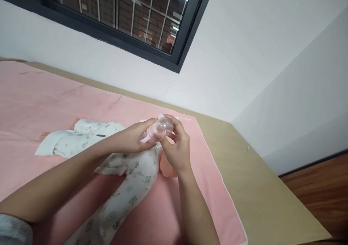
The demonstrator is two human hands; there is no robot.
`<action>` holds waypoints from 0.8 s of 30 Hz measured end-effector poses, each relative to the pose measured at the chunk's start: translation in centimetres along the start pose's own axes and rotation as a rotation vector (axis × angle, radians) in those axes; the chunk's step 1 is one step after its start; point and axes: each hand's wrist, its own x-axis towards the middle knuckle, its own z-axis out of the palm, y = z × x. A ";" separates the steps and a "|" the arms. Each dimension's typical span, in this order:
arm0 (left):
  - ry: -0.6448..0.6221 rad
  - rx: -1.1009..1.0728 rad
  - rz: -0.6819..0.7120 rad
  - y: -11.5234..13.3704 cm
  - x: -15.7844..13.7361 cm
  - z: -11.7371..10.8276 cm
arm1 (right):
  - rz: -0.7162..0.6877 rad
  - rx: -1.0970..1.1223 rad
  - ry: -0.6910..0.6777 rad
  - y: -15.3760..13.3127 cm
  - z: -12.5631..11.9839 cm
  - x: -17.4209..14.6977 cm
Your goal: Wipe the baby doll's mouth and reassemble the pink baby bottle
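A baby bottle (150, 133) with a pink collar is held up in front of me, tilted to the upper right. My left hand (141, 134) wraps around its body. The fingers and thumb of my right hand (178, 143) close around the clear domed cap (165, 126), which appears to be on the bottle. Below both hands lies a baby doll in white printed clothes (136, 165), one sleeve stretched toward me. Part of its orange-pink head (166, 165) shows beside my right wrist; the rest is hidden by my hands.
Under the doll is a pink blanket (206, 187) with a pale edge, spread over a tan tabletop (236, 172). A white wall (217, 74) rises behind it, with a dark-framed, barred window (174, 61) above. Wood-grain paneling (320, 190) stands at the right.
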 end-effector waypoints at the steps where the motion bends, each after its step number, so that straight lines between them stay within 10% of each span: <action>1: -0.007 -0.003 0.001 -0.1 0.0 -0.1 | 0.005 0.006 -0.014 0.0 -0.1 0.0; 18: -0.057 0.109 0.033 0.5 -0.2 -1.2 | 0.038 0.120 -0.214 -0.2 -1.7 0.0; 24: 0.098 0.223 -0.044 -0.7 0.2 -2.2 | -0.095 0.067 0.065 1.2 -4.4 2.1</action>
